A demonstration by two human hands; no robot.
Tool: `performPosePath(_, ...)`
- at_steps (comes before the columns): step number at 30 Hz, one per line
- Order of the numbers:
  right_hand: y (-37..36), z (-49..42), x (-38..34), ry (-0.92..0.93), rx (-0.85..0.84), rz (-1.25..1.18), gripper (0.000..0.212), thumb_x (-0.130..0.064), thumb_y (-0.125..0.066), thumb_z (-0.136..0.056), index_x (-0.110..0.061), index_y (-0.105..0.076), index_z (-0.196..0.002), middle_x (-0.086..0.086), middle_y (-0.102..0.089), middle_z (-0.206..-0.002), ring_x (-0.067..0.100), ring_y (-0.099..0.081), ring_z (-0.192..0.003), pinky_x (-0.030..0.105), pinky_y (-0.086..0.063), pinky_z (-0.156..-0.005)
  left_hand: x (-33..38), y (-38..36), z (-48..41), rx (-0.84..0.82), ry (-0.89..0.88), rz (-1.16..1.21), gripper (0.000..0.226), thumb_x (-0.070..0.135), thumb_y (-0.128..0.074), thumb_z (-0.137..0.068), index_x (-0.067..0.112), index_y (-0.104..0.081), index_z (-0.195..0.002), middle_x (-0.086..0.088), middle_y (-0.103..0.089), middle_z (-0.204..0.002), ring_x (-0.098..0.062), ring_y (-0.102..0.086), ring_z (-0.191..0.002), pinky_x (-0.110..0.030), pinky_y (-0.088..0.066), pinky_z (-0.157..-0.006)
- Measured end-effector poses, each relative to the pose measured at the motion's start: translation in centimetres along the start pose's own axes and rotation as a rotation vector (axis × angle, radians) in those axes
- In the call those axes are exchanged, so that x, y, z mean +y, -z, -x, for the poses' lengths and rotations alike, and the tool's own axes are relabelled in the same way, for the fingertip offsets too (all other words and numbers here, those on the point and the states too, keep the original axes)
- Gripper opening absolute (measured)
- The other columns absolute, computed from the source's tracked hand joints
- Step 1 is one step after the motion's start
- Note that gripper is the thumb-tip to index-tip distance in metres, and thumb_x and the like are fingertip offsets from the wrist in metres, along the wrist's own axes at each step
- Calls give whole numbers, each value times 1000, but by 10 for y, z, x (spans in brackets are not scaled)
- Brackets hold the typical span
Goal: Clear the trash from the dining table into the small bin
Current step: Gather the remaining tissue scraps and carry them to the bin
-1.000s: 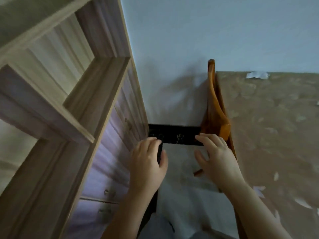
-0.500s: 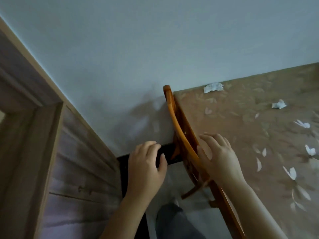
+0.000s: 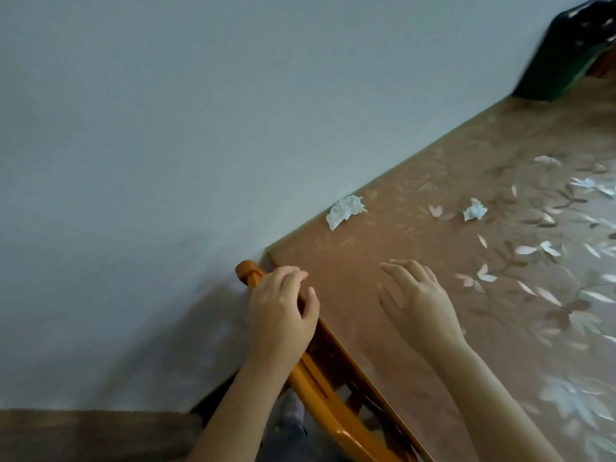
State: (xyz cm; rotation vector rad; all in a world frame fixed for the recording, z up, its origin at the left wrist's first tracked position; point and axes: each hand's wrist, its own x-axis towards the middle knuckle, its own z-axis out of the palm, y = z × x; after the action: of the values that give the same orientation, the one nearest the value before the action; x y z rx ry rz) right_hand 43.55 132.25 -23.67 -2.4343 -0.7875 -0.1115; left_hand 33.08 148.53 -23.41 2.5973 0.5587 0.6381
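Over the near corner of the dining table (image 3: pixel 383 315), both of the person's hands are out and empty, so the job looks to be at its very start: reaching for the first piece of trash. The right hand (image 3: pixel 418 300) hovers palm down above the bare brown cloth, fingers spread and loose, grasping nothing. The left hand (image 3: pixel 281 306) sits at the table's edge, fingers curled slackly over the top rail of an orange wooden chair (image 3: pixel 313 378); whether it grips the rail or only rests there I cannot tell.

Two crumpled white tissues lie ahead. The larger tissue (image 3: pixel 345 211) is at about eleven o'clock from the right hand, close to the wall (image 3: pixel 166 128) at the table's far edge. The smaller tissue (image 3: pixel 475 211) lies at about one o'clock, well apart from the first, on the leaf-patterned part of the cloth. A dark green container (image 3: pixel 566 58), blurred at the far end of the table at about two o'clock, may be the small bin, though I cannot be sure.

Next, I judge, the right hand must go forward and pinch one wad; light, soft paper needs only a gentle close. The chair, tucked against the table side, crowds the person's stance, and pale leaf prints could be mistaken for scraps.
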Motion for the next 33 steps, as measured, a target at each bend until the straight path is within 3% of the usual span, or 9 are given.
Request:
performPosePath(9,-42,-91,19,-193,78,67,26,-10,-68,-77,-11,-63,-102,10,-66,-102,34,-60,-95,45,-53,-71,-38,-98,-149,-184,-174,90,19,12,-65,-79,5,-64,-97,-11,-67,-95,-26,-60,-85,-31,-46,-72)
performPosePath(14,-63,-125,45,-347,89,105,28,-16,-64,-81,-12,-60,-109,7,-63,-109,30,-56,-102,42,-51,-76,-48,-168,-203,-322,-191,109,21,9,-65,-79,0,-62,-98,-19,-65,-98,-34,-58,-82,-42,-48,-71)
performPosePath(25,-86,-149,84,-522,142,125,30,-16,-62,-81,-11,-59,-111,6,-63,-108,28,-55,-99,41,-50,-77,-61,-244,-233,-539,-224,-11,26,12,-63,-83,2,-60,-108,-20,-58,-110,-33,-54,-97,-39,-47,-79)
performPosePath(33,-93,-139,95,-594,134,111,31,-18,-60,-83,-11,-58,-114,5,-62,-108,26,-54,-102,38,-48,-78,-61,-255,-232,-575,-193,159,8,1,-59,-83,-1,-64,-90,-19,-60,-93,-32,-57,-79,-40,-48,-66)
